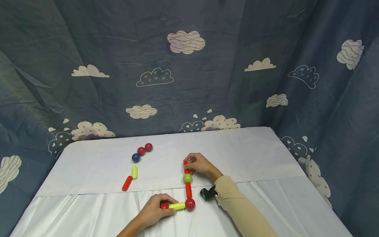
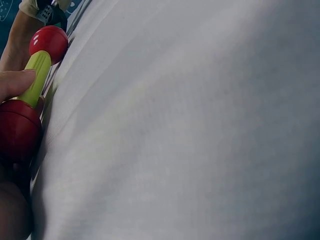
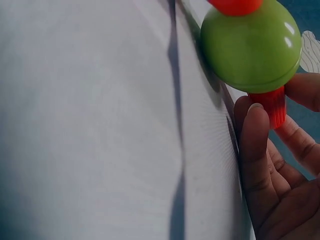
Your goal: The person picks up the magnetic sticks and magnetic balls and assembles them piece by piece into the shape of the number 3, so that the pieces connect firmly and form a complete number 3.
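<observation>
On the white cloth lies an L-shaped chain of balls and rods. My left hand [image 1: 156, 209] pinches its yellow-green rod [image 1: 177, 206], thumb on the near side. That rod sits between a red ball [image 2: 19, 131], partly covered by the hand in the head view, and a second red ball [image 1: 190, 204] at the corner. From the corner a red rod [image 1: 188, 190] runs away to a green ball [image 1: 187, 178]. Beyond the green ball, my right hand [image 1: 199, 164] pinches another red rod [image 3: 274, 106] between thumb and fingers; its end meets the ball.
To the left, two red balls [image 1: 145, 149] and a blue ball [image 1: 136, 158] lie in a slanting row. Nearer are a loose yellow-green rod [image 1: 134, 172] and a red rod [image 1: 127, 183], end to end. Behind the table [image 1: 237, 144] hangs a dark cloud-patterned curtain [image 1: 207, 82].
</observation>
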The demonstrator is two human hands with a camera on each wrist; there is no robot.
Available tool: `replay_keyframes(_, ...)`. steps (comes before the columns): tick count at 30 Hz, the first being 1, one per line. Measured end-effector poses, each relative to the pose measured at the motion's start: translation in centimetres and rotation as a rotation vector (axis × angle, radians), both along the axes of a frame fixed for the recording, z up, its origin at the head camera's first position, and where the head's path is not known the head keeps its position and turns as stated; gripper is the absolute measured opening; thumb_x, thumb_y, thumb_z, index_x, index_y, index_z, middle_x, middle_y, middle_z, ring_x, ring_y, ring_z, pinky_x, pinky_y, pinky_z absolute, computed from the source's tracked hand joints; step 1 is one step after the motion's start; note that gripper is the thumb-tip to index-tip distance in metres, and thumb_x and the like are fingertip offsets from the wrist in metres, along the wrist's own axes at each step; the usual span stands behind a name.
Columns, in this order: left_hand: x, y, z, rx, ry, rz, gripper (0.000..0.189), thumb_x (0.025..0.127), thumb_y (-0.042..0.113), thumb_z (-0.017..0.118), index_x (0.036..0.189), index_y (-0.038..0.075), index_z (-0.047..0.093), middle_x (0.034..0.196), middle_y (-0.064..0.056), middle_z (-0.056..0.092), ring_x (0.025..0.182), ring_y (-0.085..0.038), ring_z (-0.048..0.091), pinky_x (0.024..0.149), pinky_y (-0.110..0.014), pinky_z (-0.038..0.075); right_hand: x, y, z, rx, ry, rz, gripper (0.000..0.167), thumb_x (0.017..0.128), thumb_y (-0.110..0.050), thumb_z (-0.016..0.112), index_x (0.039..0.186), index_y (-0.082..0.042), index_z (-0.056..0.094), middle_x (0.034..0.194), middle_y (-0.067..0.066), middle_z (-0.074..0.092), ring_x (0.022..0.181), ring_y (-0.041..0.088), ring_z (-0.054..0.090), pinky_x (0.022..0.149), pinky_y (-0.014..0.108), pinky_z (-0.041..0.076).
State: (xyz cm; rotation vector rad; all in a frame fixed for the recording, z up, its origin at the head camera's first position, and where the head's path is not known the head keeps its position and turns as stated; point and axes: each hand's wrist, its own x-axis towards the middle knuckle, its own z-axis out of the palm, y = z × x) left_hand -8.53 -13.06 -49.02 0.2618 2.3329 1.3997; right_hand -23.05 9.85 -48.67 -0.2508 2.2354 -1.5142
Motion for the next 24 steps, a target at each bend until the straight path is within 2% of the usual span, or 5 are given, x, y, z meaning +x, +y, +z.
replay_keyframes(8, 0.1, 0.0, 0.0, 0.002, 0.005, 0.001, 0.023, 0.088, 0.014, 0.084, 0.111, 0.009, 0.08, 0.114, -0.004, 0.076, 0.101, -0.014, 0.057, 0.091, -0.028, 0.045, -0.2, 0.1, -0.2, 0.005, 0.002, 0.006, 0.027, 0.094, -0.004, 0.074, 0.119, 0.004, 0.068, 0.088, 0.009, 0.07, 0.064, 0.012, 0.06, 0.062, 0.023, 0.057)
replay_keyframes(15, 0.1, -0.1, 0.0, 0.016, 0.02, -0.007, 0.022, 0.089, 0.014, 0.084, 0.111, 0.009, 0.08, 0.113, -0.004, 0.075, 0.1, -0.015, 0.057, 0.089, -0.026, 0.045, -0.4, 0.1, 0.6, 0.041, -0.006, 0.048, 0.024, 0.095, -0.006, 0.074, 0.117, 0.002, 0.068, 0.087, 0.008, 0.069, 0.063, 0.012, 0.061, 0.062, 0.022, 0.057)
replay_keyframes(24, 0.1, -0.2, -0.3, 0.019, 0.031, -0.008, 0.023, 0.088, 0.014, 0.085, 0.11, 0.01, 0.08, 0.113, -0.004, 0.076, 0.1, -0.013, 0.057, 0.088, -0.022, 0.044, -1.3, 0.1, 0.7, 0.089, 0.013, 0.11, 0.024, 0.096, -0.008, 0.073, 0.118, 0.002, 0.068, 0.092, 0.009, 0.069, 0.067, 0.013, 0.062, 0.063, 0.023, 0.057)
